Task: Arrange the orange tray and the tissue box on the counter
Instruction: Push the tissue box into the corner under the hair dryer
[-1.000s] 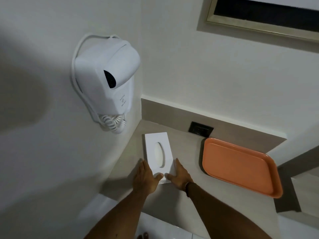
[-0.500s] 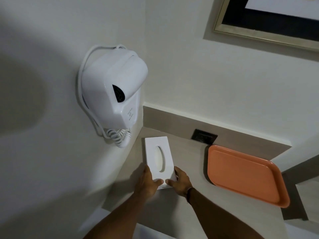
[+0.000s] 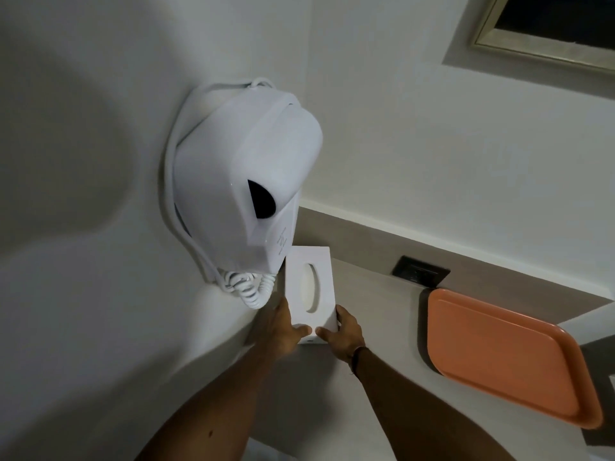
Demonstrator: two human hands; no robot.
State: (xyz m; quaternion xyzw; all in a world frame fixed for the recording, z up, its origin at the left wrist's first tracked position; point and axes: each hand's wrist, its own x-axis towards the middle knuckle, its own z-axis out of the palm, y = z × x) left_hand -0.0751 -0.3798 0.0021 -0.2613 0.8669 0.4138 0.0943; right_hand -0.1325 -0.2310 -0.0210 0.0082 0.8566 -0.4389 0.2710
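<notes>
The white tissue box (image 3: 311,289), with an oval slot on top, lies lengthwise in the counter's far left corner, beside the left wall. My left hand (image 3: 283,331) grips its near left corner and my right hand (image 3: 341,332) grips its near right corner, thumbs on the near end. The orange tray (image 3: 502,357) lies flat on the grey counter (image 3: 376,327) to the right, apart from the box and both hands.
A white wall-mounted hair dryer (image 3: 246,194) with a coiled cord (image 3: 248,287) hangs on the left wall, overhanging the box's far end. A black socket (image 3: 421,271) sits in the backsplash behind the tray. A framed picture (image 3: 545,31) hangs upper right.
Both hands have pushed the tissue box further back into the corner, under the hair dryer. The camera has come closer and tilted. The tray has not moved.
</notes>
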